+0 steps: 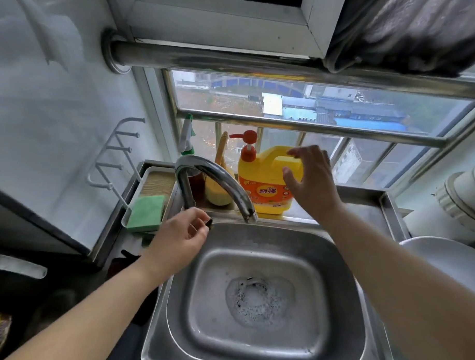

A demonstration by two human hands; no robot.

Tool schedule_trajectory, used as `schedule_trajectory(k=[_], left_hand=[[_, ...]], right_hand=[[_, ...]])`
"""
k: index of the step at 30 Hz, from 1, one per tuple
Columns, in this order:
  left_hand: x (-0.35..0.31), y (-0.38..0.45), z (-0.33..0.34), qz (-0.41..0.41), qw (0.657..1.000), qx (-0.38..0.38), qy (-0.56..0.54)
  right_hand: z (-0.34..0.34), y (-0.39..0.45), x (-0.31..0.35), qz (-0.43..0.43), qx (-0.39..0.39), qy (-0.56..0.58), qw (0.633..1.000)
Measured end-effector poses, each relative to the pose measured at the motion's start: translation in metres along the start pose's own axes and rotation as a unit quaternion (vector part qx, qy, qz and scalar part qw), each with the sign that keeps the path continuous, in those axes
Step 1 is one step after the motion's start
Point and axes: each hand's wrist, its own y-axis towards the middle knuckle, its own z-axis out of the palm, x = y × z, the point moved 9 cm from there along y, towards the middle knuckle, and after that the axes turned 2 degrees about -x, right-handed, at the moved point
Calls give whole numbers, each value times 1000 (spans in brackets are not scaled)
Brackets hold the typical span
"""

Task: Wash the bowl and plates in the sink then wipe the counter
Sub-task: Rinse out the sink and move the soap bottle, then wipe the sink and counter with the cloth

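Head view: sink (338,259) at 6 o'clock, foam at drain, no bowl or plates inside; white dish (432,249) at 3 o'clock. Left hand (176,241) pinches the tap handle (208,223): turn gently, avoid splashing. Right hand (310,174) grip wide open, nearing soap bottle (260,179) at 12; contact unclear. Green sponge (146,212) at 10.

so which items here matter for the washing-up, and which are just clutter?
Job: sink, tap, soap jug, sponge, plate, left hand, right hand.
Clutter: spray bottle, hook rack, brush, hanging cloth.
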Motion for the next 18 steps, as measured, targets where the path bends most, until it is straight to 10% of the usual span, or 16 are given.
schedule_trajectory(k=[11, 18], left_hand=[[36, -27, 40, -44, 998, 44, -15], [139, -90, -7, -204, 970, -94, 95]], right_hand=[[88, -134, 9, 197, 315, 135, 919], [141, -188, 71, 189, 405, 168, 879]])
